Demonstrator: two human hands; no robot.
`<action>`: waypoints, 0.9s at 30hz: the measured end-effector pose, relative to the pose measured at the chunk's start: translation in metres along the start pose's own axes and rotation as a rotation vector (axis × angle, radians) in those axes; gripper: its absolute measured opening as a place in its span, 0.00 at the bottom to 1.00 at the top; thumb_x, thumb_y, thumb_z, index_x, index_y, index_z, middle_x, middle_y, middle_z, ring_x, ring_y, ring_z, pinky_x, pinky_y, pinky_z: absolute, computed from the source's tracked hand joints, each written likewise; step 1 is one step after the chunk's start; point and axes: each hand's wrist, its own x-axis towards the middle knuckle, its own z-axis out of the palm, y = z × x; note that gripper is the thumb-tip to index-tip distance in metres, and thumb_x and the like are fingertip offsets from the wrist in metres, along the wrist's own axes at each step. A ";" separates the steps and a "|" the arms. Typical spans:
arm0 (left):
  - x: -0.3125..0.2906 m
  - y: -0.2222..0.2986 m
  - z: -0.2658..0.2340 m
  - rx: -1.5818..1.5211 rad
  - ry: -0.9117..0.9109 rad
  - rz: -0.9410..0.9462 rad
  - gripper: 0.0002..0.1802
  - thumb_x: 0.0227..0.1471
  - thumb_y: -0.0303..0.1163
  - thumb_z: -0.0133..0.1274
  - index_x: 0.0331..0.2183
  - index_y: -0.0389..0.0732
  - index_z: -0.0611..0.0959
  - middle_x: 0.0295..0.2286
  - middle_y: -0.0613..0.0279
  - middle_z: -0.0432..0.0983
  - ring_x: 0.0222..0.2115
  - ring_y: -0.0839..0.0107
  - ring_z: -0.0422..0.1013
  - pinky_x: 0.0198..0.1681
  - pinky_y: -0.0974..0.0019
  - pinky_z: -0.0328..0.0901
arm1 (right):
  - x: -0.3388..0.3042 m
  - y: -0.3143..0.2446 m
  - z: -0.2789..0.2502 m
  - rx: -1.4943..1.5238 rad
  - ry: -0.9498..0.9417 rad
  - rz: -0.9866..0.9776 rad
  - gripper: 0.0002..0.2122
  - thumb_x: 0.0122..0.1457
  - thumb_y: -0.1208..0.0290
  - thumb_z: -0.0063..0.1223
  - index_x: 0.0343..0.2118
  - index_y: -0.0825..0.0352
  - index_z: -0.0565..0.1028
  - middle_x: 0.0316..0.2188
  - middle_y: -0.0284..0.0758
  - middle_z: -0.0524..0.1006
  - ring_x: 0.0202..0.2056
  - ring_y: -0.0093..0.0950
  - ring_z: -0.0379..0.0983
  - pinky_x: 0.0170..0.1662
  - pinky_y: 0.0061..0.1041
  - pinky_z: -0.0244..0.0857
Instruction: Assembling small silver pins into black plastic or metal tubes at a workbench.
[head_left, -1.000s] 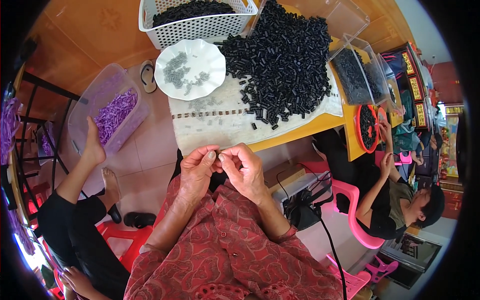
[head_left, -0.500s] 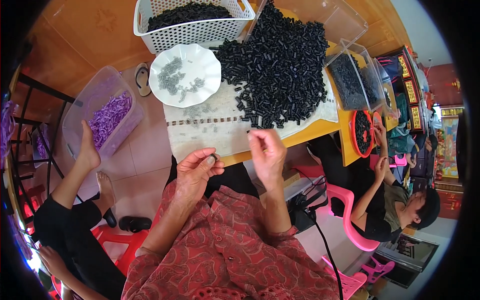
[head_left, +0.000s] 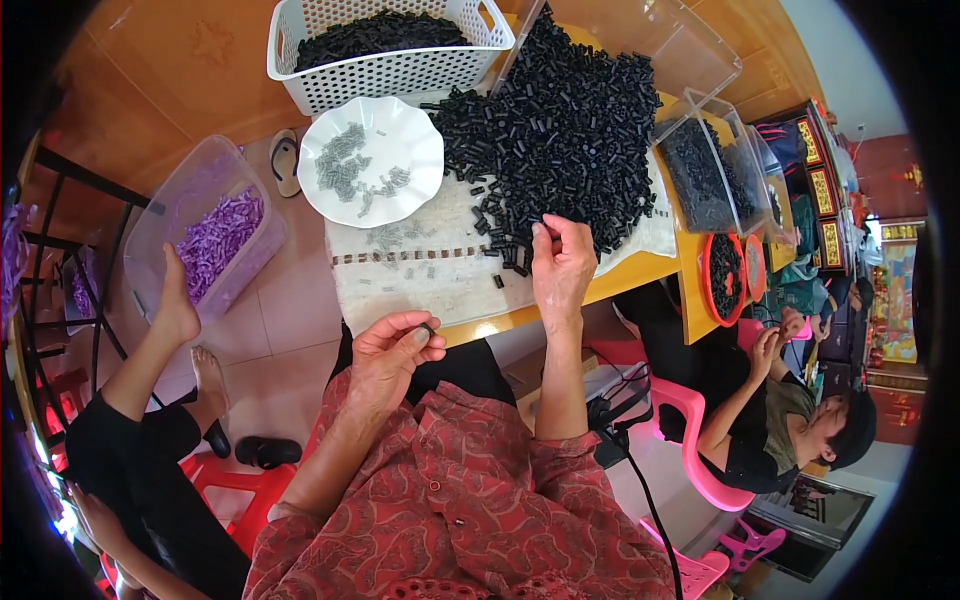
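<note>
My left hand is closed in a pinch in front of the table edge, with a small black piece between thumb and fingertips. My right hand reaches over the near edge of a large pile of short black cylinders. Its thumb and fingers are curled together against the pile, and what they grip, if anything, is hidden. One loose black cylinder lies on the white cloth left of that hand. To the left, a scalloped white plate carries many small clear pieces; more are scattered on the cloth below it.
A white perforated basket of black pieces stands behind the plate. Clear bins and a red round tray of black pieces stand at right. A bin of purple pieces is on the floor at left. Co-workers sit on both sides.
My right hand has moved away from my left hand, forward to the edge of the black pile. The left hand keeps its pinch in nearly the same place.
</note>
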 end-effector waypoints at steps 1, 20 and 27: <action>0.000 0.000 0.000 -0.006 -0.002 -0.005 0.11 0.58 0.19 0.52 0.44 0.33 0.81 0.40 0.50 0.79 0.36 0.65 0.78 0.40 0.61 0.76 | 0.002 0.000 0.002 0.000 0.000 0.000 0.08 0.55 0.76 0.62 0.38 0.67 0.78 0.30 0.39 0.75 0.24 0.32 0.73 0.29 0.29 0.69; 0.000 0.000 0.000 0.008 -0.010 0.002 0.11 0.59 0.19 0.51 0.44 0.33 0.81 0.40 0.51 0.79 0.37 0.65 0.78 0.41 0.61 0.76 | -0.007 0.008 0.002 -0.099 -0.070 -0.026 0.07 0.52 0.76 0.62 0.34 0.65 0.78 0.31 0.38 0.74 0.25 0.34 0.73 0.30 0.33 0.68; -0.001 -0.001 -0.002 0.006 -0.019 0.003 0.12 0.59 0.19 0.52 0.45 0.33 0.81 0.40 0.51 0.79 0.37 0.65 0.78 0.42 0.61 0.76 | -0.013 0.003 -0.005 0.040 -0.069 0.073 0.06 0.53 0.79 0.61 0.34 0.69 0.78 0.29 0.38 0.75 0.24 0.32 0.74 0.29 0.29 0.68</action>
